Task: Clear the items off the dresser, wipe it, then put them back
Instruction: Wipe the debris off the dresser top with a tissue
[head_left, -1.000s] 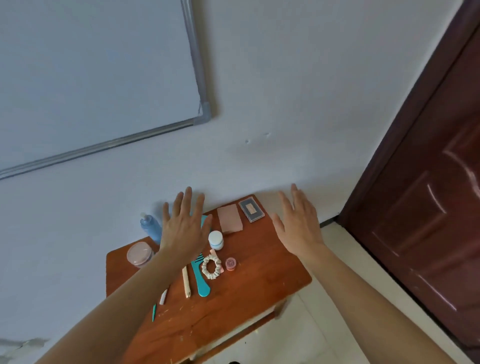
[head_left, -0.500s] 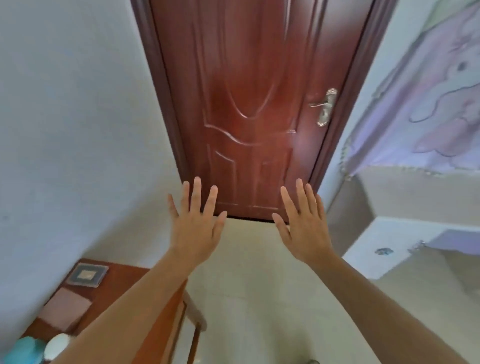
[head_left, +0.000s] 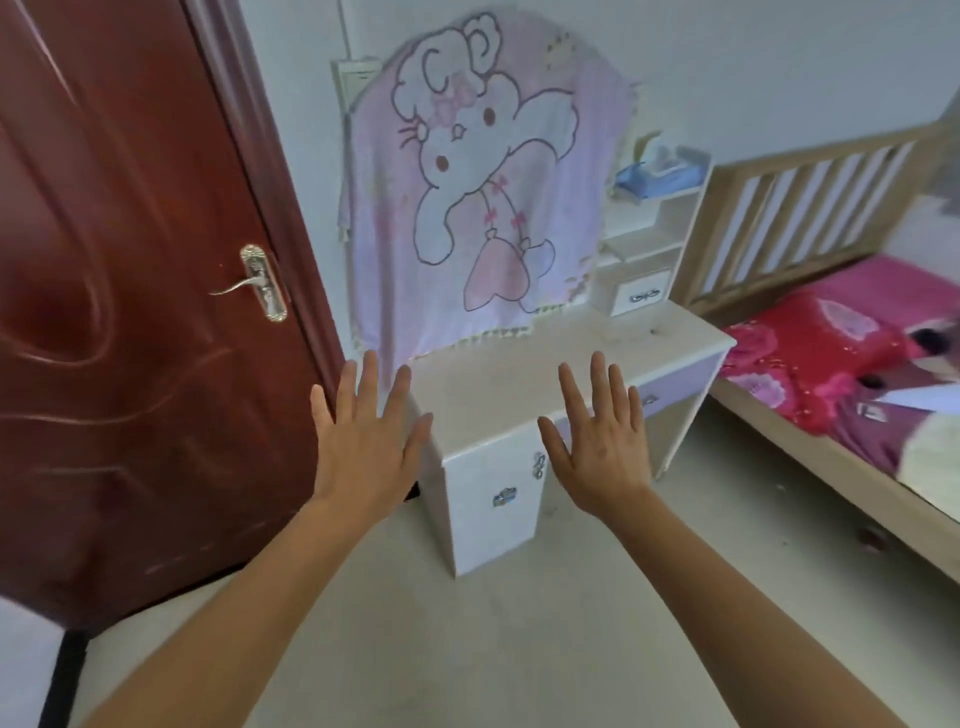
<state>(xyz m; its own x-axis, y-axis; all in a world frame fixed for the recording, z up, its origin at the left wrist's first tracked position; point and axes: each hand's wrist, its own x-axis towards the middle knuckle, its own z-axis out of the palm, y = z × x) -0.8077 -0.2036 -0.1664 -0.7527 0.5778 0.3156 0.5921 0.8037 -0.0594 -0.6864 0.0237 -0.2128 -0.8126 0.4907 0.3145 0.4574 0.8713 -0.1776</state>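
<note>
Left hand (head_left: 366, 444): raised, fingers straight and spread, holding nothing; right hand (head_left: 602, 441): likewise spread flat, empty; white dresser (head_left: 519, 384): beyond and between both hands; dark red door (head_left: 130, 312): left of the left hand; cartoon cloth (head_left: 483, 197): draped above the dresser top; bed (head_left: 841, 364): right of the right hand.

A dark red door (head_left: 130, 312) with a metal handle (head_left: 262, 283) fills the left. The wall (head_left: 753, 62) is pale and plain, and the floor (head_left: 493, 623) is pale too. A white dresser (head_left: 493, 395) stands against the far wall, its back draped with a pink cartoon cloth (head_left: 483, 182). At its right end rise white shelves (head_left: 660, 223) with a small drawer (head_left: 641, 296) and a tissue box (head_left: 662, 174) on top. On the right is a wooden bed (head_left: 779, 447) with a slatted headboard (head_left: 810, 208) and pink bedding (head_left: 831, 374). The light is soft and even.
</note>
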